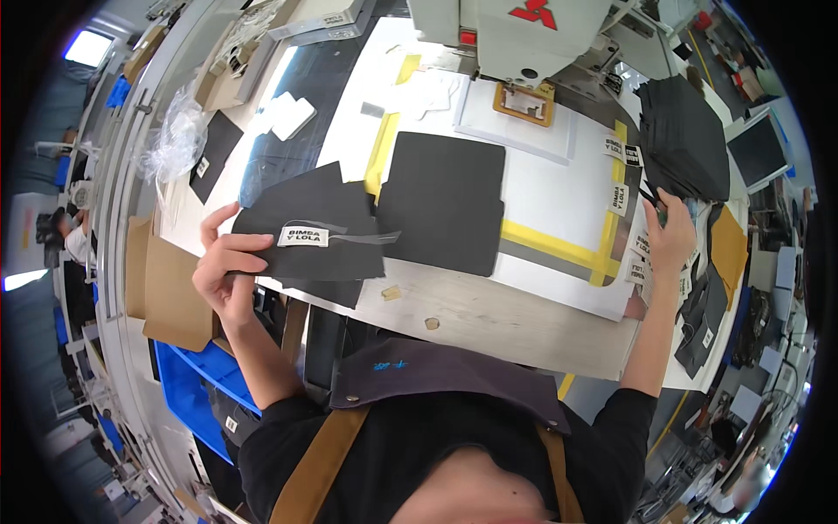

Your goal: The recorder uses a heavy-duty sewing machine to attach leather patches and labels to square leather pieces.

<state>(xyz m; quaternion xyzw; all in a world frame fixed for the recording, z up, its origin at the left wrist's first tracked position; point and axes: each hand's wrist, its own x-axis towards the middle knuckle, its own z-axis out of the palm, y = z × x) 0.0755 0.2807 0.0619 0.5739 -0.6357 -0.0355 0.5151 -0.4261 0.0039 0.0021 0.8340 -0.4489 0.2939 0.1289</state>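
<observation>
My left hand (229,266) pinches the left edge of a black fabric piece (301,196), thumb and fingers closed on it. A white printed label (304,237) sits on this piece, and loose thread ends (362,237) trail from it to the right. Beside it a larger black panel (443,205) lies flat on the work table. At the right side of the table, my right hand (669,234) is closed around small dark thread snips (651,196), their tips pointing away from me. Several white labels (619,197) lie close to that hand.
A sewing machine head (532,39) stands at the back, with an orange-framed clamp (524,104) below. A stack of black pieces (683,135) is at the far right. Yellow tape (559,244) marks the table. A cardboard box (179,306) and blue crate (188,367) stand left.
</observation>
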